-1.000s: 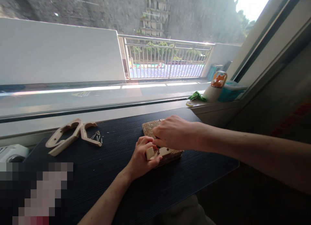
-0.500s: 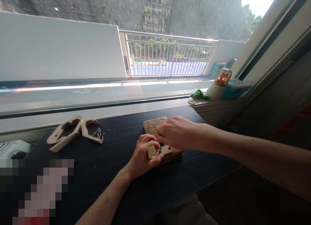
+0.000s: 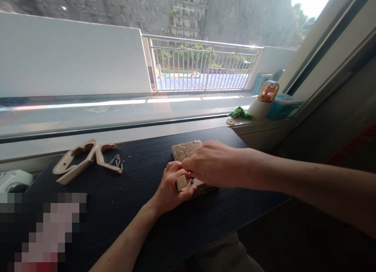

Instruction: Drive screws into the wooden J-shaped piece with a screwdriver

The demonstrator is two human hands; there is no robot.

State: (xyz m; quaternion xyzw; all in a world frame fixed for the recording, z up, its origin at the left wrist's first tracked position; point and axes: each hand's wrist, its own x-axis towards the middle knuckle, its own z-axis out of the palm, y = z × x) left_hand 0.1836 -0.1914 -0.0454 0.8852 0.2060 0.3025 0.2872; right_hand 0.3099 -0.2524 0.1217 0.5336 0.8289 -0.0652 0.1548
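On the dark ribbed table [image 3: 123,209] lies a rough chipboard block [image 3: 185,149]. A small pale wooden piece [image 3: 182,183] rests on its near end. My left hand [image 3: 170,187] is wrapped round the left end of that piece, holding it down. My right hand [image 3: 213,164] reaches over the block with its fingers pinched on a small dark screw [image 3: 191,181] that stands in the wooden piece. The right hand hides most of the block and the rest of the piece.
Curved wooden parts [image 3: 82,160] and several loose screws [image 3: 116,160] lie at the table's far left. A white device [image 3: 13,181] sits at the left edge. On the window sill stand a white-and-orange container [image 3: 263,100], a green cloth [image 3: 240,113] and a teal box [image 3: 282,105].
My right hand has slid a little left and down, now covering more of the wooden piece. The left hand keeps its hold.
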